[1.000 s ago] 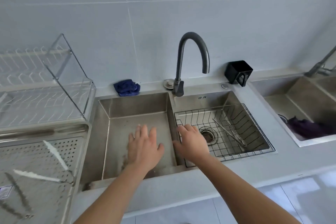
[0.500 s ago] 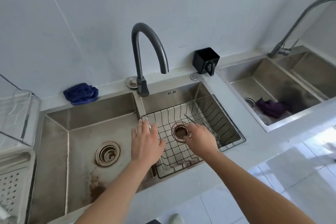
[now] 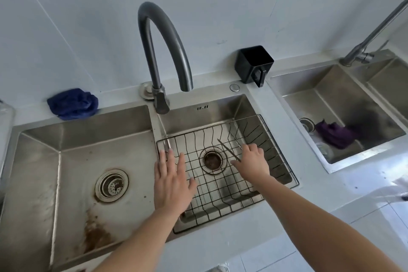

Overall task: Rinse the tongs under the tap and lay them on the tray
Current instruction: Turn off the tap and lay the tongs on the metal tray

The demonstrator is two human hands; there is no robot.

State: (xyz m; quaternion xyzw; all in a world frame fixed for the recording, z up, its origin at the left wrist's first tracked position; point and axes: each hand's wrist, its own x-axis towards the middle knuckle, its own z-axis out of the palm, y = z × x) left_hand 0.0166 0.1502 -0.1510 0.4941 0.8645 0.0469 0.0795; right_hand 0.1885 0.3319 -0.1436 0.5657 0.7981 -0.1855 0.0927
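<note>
A pair of thin metal tongs (image 3: 226,148) lies slanted in the black wire basket (image 3: 220,203) that sits in the right basin, just past the drain. My right hand (image 3: 254,163) is low over the tongs' near end, fingers spread and touching or nearly touching them, with no grip that I can see. My left hand (image 3: 172,183) hovers flat and open over the basket's left edge by the basin divider. The dark curved tap (image 3: 176,40) arches over the right basin with no water running. The tray is out of view.
The left basin (image 3: 66,161) has a rust-stained floor and a drain. A blue cloth (image 3: 72,104) lies on the back ledge and a black cup (image 3: 254,64) stands right of the tap. Further right is a second sink (image 3: 331,99) with a purple cloth (image 3: 333,134) and its own tap (image 3: 364,51).
The view swung right and closer, so the tray and dish rack left the frame. My right hand reached further into the basket onto the tongs; my left hand shifted to the basket's left edge.
</note>
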